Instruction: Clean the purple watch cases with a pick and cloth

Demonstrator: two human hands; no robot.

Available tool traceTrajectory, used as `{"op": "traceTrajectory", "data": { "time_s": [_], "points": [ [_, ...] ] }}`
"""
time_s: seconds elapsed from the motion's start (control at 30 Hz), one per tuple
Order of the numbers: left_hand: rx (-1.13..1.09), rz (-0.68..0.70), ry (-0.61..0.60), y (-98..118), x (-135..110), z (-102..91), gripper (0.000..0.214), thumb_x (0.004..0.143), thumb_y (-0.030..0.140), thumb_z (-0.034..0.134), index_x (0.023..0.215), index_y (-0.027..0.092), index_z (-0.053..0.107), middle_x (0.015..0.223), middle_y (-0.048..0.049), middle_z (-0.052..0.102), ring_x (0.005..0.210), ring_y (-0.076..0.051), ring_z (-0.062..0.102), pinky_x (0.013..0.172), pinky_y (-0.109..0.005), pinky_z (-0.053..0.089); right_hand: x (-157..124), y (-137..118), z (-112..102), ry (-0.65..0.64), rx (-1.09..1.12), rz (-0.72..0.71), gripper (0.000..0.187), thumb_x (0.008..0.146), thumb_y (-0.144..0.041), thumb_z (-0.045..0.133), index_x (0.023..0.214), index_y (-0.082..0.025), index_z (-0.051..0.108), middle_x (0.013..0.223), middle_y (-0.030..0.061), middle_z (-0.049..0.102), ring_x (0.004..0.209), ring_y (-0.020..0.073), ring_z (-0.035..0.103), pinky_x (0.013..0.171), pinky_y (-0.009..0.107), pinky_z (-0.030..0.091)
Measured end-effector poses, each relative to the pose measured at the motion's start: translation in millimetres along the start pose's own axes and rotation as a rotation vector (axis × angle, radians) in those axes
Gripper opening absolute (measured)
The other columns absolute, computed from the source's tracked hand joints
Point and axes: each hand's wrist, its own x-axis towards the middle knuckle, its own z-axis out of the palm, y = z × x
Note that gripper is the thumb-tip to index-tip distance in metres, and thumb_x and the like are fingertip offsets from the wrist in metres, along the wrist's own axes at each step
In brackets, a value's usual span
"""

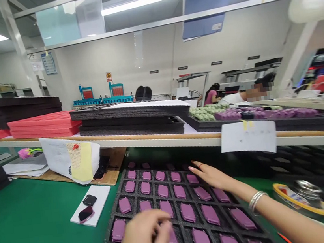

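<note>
A black foam tray lies on the green work surface, with rows of purple watch-case-like pieces in its compartments. My left hand is over the near left part of the tray, thumb and fingers curled together beside a purple piece. Motion blurs this hand, and whatever lies between its fingertips is hidden. My right hand reaches over the tray's far right side, fingers stretched out near a purple piece, with no object visible in them.
Left of the tray, a white pad carries two dark watch-like pieces. A yellow-rimmed round dish stands at right. The shelf above holds black foam stacks, red foam and green and purple pieces. Two people sit beyond.
</note>
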Motion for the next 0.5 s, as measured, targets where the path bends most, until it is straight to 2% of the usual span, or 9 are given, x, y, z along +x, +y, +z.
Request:
{"op": "traceTrajectory", "data": {
  "time_s": [0.07,0.1,0.2,0.27,0.3,0.37,0.43,0.5],
  "points": [
    [0.222,-0.068,0.246,-21,-1,-19.3,0.038,0.097,0.042,0.044,0.119,0.024,0.069,0.128,-0.0107,0.07,0.121,-0.031,0.062,0.11,-0.048,0.044,-22,25,-20,-0.023,0.01,0.144,0.033,0.098,-0.035,0.062,0.127,-0.019,0.061,0.133,0.0098,0.061,0.115,0.0252,0.063,0.096,0.048,0.054],
    [0.308,-0.109,0.298,-34,-3,-27.1,0.044,0.095,0.046,0.045,0.123,0.021,0.068,0.132,-0.0126,0.067,0.126,-0.033,0.059,0.112,-0.049,0.042,-33,36,-27,-0.043,0.021,0.216,0.032,0.098,-0.036,0.062,0.125,-0.018,0.062,0.13,0.0093,0.063,0.112,0.0246,0.064,0.094,0.047,0.055],
    [0.46,-0.334,0.283,-69,-13,-41.3,0.057,0.088,0.046,0.046,0.13,0.012,0.062,0.134,-0.0204,0.065,0.129,-0.041,0.056,0.107,-0.057,0.043,-65,60,-32,-0.118,0.097,0.406,0.031,0.098,-0.04,0.061,0.117,-0.016,0.065,0.116,0.0069,0.068,0.099,0.0213,0.068,0.085,0.041,0.058],
    [0.377,-0.43,0.248,-82,-20,-45.6,0.064,0.087,0.05,0.048,0.141,0.015,0.053,0.142,-0.02,0.059,0.132,-0.043,0.053,0.106,-0.059,0.042,-80,67,-25,-0.154,0.181,0.483,0.033,0.099,-0.043,0.06,0.114,-0.015,0.065,0.109,0.0064,0.071,0.092,0.0198,0.07,0.081,0.04,0.059],
    [0.294,-0.443,0.265,-85,-21,-47.5,0.071,0.084,0.052,0.053,0.141,0.012,0.051,0.145,-0.0224,0.057,0.136,-0.044,0.049,0.11,-0.059,0.037,-86,68,-20,-0.163,0.234,0.5,0.035,0.099,-0.045,0.058,0.111,-0.014,0.067,0.106,0.0076,0.073,0.09,0.0205,0.072,0.081,0.039,0.06],
    [-0.004,-0.492,0.317,-82,-21,-52.5,0.082,0.07,0.053,0.069,0.135,0.006,0.054,0.147,-0.0271,0.053,0.141,-0.047,0.041,0.117,-0.055,0.027,-94,65,-10,-0.176,0.365,0.493,0.044,0.099,-0.052,0.051,0.104,-0.013,0.07,0.102,0.012,0.077,0.092,0.0241,0.075,0.084,0.039,0.06],
    [-0.126,-0.529,0.307,-75,-18,-58.8,0.074,0.064,0.056,0.074,0.121,0.009,0.064,0.135,-0.0246,0.064,0.135,-0.048,0.049,0.112,-0.053,0.035,-100,59,-6,-0.19,0.507,0.454,0.056,0.097,-0.06,0.044,0.101,-0.013,0.073,0.1,0.0165,0.079,0.096,0.0283,0.077,0.088,0.038,0.06],
    [-0.264,-0.553,0.274,-68,-17,-64.2,0.058,0.064,0.058,0.074,0.101,0.013,0.071,0.115,-0.0188,0.075,0.118,-0.043,0.063,0.099,-0.046,0.049,-106,51,-9,-0.181,0.615,0.405,0.061,0.093,-0.065,0.043,0.105,-0.014,0.075,0.105,0.0175,0.079,0.102,0.031,0.076,0.092,0.039,0.06]
  ]
}}
